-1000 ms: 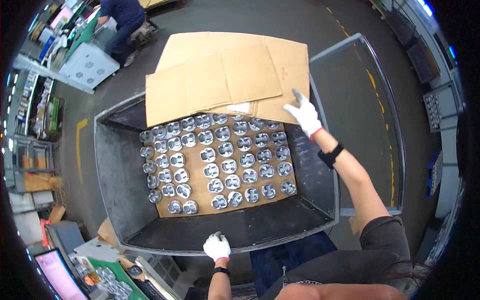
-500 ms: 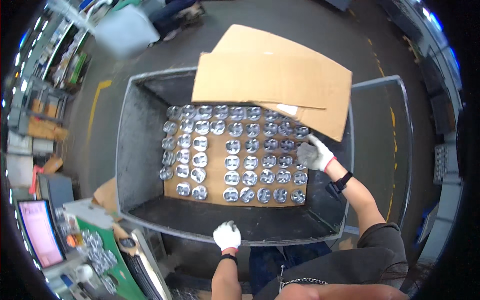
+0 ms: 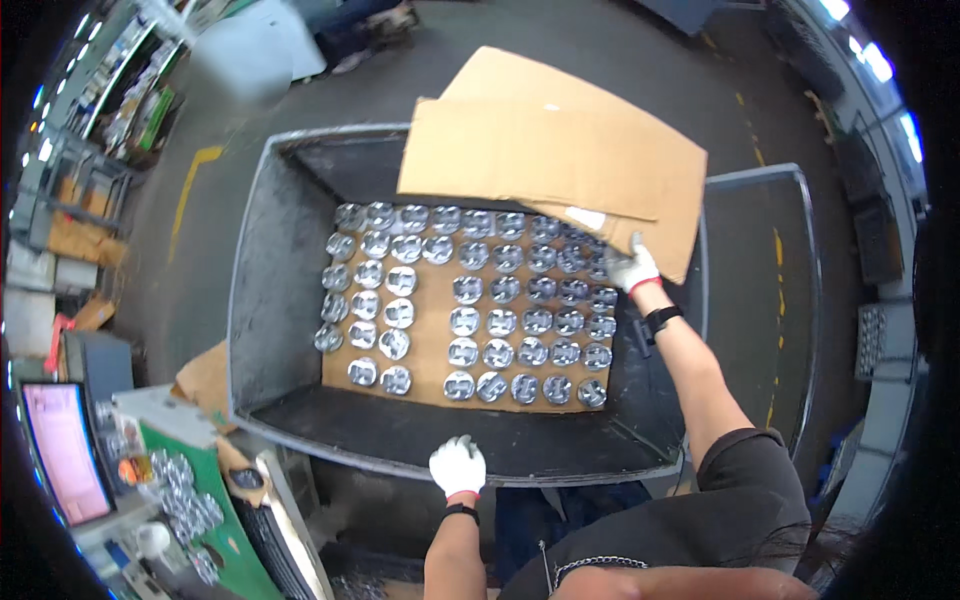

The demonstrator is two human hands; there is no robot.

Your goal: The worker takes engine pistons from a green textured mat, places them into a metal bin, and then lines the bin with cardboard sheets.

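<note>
Rows of silvery metal pistons (image 3: 464, 321) stand on a brown cardboard sheet (image 3: 428, 340) inside a deep dark bin (image 3: 330, 428). One column of the layout shows bare cardboard below its upper pistons. My right hand (image 3: 634, 268), in a white glove with a greyish palm, is at the rightmost column, beside a piston (image 3: 598, 264) in the second row. Its visible fingers are spread; whether they touch that piston is unclear. My left hand (image 3: 458, 466), also gloved in white, is closed over the bin's near rim.
Loose cardboard sheets (image 3: 540, 150) lie across the bin's far right corner, over some pistons. A metal frame (image 3: 808, 300) stands to the right. At lower left are a green-topped bench (image 3: 238, 540) with metal parts and a monitor (image 3: 68, 450).
My right hand has moved up along the right column, away from the third and fourth rows, uncovering pistons there. The left hand stays on the rim. The view has shifted slightly.
</note>
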